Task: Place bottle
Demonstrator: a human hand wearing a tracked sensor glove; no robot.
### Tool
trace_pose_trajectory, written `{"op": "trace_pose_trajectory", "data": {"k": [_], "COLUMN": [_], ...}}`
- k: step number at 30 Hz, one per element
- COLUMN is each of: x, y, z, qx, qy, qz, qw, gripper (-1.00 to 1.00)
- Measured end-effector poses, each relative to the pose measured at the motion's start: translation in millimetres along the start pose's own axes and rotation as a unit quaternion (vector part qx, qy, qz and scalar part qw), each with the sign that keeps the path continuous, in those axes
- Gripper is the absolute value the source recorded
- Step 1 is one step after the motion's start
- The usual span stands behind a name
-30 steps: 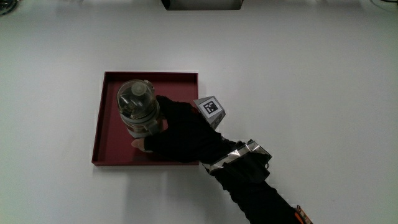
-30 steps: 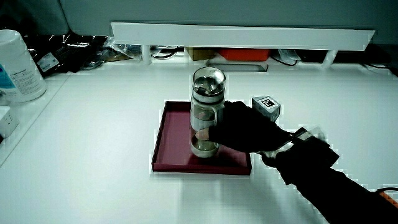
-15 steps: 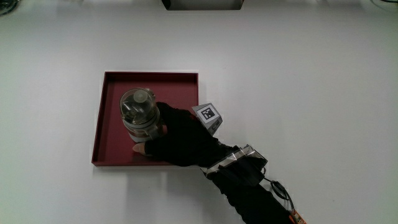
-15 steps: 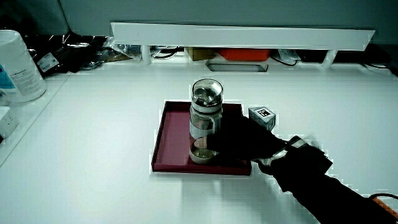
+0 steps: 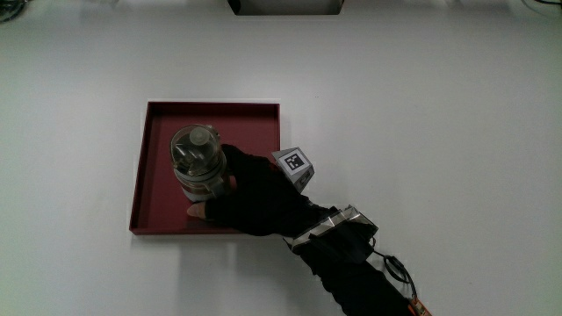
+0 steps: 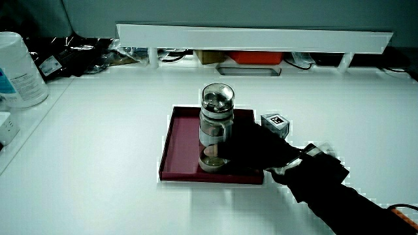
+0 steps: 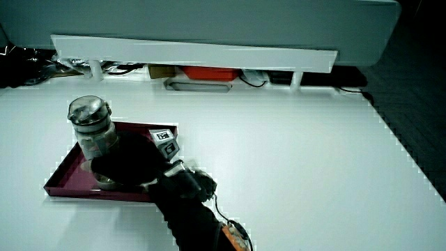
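A clear glass bottle (image 5: 197, 161) with a rounded lid stands upright in the dark red square tray (image 5: 158, 123). It also shows in both side views, as the bottle (image 6: 215, 124) and the bottle (image 7: 93, 132), on the tray (image 6: 177, 140) and the tray (image 7: 66, 171). The black-gloved hand (image 5: 250, 193) wraps its fingers around the bottle's lower body, at the tray edge nearer to the person. The patterned cube (image 5: 296, 164) sits on the hand's back. The hand (image 6: 251, 147) and the hand (image 7: 132, 164) appear in the side views too, closed on the bottle.
A low white partition (image 6: 255, 36) runs along the table's edge farthest from the person, with cables and an orange item under it. A large white container (image 6: 18, 68) stands at the table's edge in a side view.
Between one second and half a second ago the bottle sank a little and came down onto the tray with the hand. Since then nothing has visibly moved.
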Motion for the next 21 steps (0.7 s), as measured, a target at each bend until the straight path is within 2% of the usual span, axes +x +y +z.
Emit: {"op": "trace_pose_trajectory", "data": {"k": [4,6,8,10,11,13,14,15,16,17,18,19,21], "x": [-6.7,-15.3,-21.8,-30.3,-35.5,-45.0,-52.2,-51.2,-61.0,-64.4,-68.6,-72.0,-77.5], "y": [-4.7,-10.5,-15.0,-21.1,-25.8,-35.3,-40.9,-43.7,-49.9,-54.3,-58.4,-62.2,-67.9], "z": [4.1,7.4,12.3,17.5,20.0,27.7,30.5,36.0,38.8,44.3,47.5,52.0,57.9], "qx": [0.000,-0.004,-0.013,-0.026,-0.035,-0.035,-0.044,-0.044,-0.052,-0.043,-0.051,-0.044,-0.048], "qy": [-0.007,-0.007,-0.019,-0.012,0.001,-0.023,-0.014,-0.015,-0.012,-0.041,-0.032,-0.057,-0.077], "qz": [0.016,0.015,0.021,0.023,0.025,0.022,0.018,0.030,0.021,0.021,0.030,0.028,0.037], "qw": [0.9999,0.9999,0.9995,0.9993,0.9991,0.9989,0.9988,0.9985,0.9984,0.9980,0.9977,0.9970,0.9952], "gripper": [-0.77,-0.85,-0.92,-1.00,-1.00,-1.00,-1.00,-1.00,-1.00,-1.00,-1.00,-1.00,-1.00]}}
